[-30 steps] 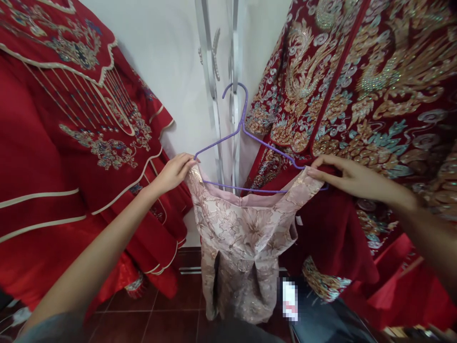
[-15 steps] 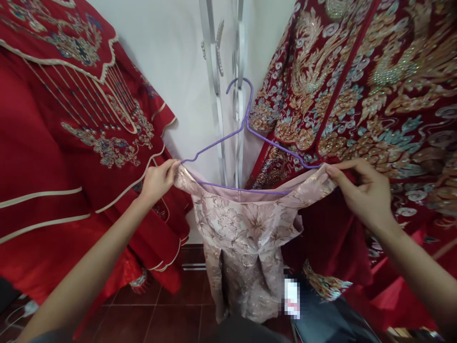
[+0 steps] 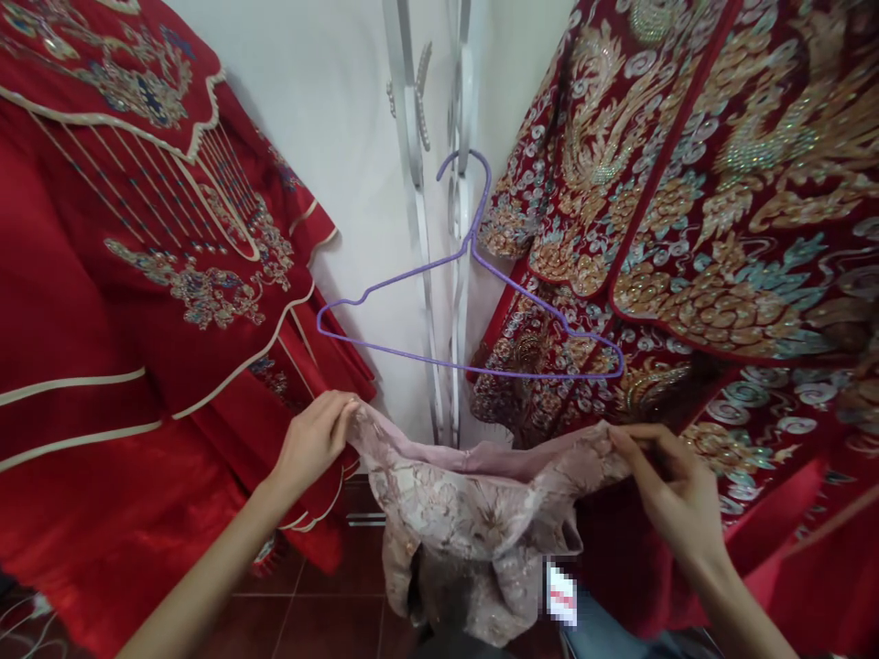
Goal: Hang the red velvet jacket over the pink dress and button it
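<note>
- We read no writing anywhere; a small tag [image 3: 561, 595] near the pink dress's lower edge is blurred past reading.
- Our left hand [image 3: 312, 441] pinches the pink dress [image 3: 473, 513] at its left shoulder, fingers pressed together on the cloth, forearm reaching up from lower left.
- Our right hand [image 3: 677, 490] pinches the right shoulder, thumb and fingers closed on the fabric.
- The dress sags between both hands, below the purple hanger [image 3: 467, 311] and apart from it.
- The hanger hangs bare on a white rack [image 3: 418, 183].
- Red embroidered robes flank it: one left [image 3: 124, 275], one right [image 3: 687, 183], crowding the gap.
</note>
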A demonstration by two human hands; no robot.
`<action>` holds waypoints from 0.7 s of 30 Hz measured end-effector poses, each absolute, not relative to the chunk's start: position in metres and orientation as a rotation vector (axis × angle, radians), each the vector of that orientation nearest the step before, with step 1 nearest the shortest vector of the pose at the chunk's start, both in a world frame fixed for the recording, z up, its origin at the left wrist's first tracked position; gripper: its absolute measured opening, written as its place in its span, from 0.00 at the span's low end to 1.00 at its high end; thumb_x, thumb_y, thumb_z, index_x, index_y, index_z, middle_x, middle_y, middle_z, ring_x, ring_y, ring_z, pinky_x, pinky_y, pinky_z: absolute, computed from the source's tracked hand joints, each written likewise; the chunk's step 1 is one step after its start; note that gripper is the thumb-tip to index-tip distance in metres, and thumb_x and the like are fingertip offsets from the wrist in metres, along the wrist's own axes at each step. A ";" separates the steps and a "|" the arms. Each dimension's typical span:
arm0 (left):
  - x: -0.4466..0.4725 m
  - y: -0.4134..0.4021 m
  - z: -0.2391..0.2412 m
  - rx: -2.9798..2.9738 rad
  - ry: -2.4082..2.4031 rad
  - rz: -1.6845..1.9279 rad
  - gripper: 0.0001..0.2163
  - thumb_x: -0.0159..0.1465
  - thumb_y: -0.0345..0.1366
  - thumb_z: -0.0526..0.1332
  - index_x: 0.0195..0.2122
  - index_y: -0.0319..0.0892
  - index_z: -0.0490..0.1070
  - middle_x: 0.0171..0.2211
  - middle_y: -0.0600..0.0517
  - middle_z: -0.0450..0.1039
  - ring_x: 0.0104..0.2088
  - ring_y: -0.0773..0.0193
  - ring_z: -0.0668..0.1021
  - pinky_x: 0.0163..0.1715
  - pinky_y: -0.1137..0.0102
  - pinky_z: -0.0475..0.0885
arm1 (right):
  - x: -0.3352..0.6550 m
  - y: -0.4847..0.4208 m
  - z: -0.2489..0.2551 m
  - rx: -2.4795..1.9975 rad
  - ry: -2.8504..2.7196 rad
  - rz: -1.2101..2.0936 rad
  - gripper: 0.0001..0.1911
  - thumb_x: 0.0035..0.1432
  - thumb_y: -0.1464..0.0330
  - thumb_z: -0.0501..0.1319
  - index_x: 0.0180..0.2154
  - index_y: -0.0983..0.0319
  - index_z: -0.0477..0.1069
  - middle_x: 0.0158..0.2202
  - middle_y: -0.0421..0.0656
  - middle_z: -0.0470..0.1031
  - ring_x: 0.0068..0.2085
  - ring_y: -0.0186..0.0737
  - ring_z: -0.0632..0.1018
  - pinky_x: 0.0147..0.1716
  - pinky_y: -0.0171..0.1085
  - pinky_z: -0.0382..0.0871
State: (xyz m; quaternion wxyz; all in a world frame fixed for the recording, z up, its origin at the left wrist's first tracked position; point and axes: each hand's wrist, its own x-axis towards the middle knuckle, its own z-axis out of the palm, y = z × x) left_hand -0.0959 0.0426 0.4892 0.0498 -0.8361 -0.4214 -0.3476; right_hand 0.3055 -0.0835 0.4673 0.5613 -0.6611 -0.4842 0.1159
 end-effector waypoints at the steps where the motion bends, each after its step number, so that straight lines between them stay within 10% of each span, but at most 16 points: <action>1: -0.090 0.042 0.491 -2.578 -1.157 -1.070 0.10 0.69 0.36 0.50 0.38 0.44 0.71 0.36 0.47 0.76 0.40 0.60 0.78 0.41 0.68 0.71 | 0.304 -0.085 0.470 -1.562 -1.182 0.274 0.10 0.56 0.55 0.61 0.34 0.53 0.73 0.32 0.40 0.77 0.35 0.47 0.78 0.36 0.45 0.72; 12: 0.030 0.055 0.546 -2.776 -0.695 -1.060 0.11 0.70 0.39 0.48 0.40 0.46 0.69 0.57 0.45 0.68 0.57 0.55 0.68 0.56 0.54 0.62 | 0.308 -0.082 0.536 -1.498 -1.261 -0.015 0.06 0.57 0.57 0.61 0.32 0.50 0.71 0.29 0.39 0.75 0.32 0.46 0.76 0.33 0.43 0.71; 21: 0.024 0.071 0.542 -3.009 -0.907 -0.818 0.16 0.72 0.44 0.43 0.35 0.44 0.65 0.32 0.52 0.72 0.36 0.61 0.72 0.41 0.64 0.60 | 0.339 -0.080 0.523 -1.658 -1.006 -0.088 0.09 0.55 0.57 0.62 0.31 0.55 0.72 0.31 0.42 0.76 0.34 0.46 0.76 0.36 0.43 0.67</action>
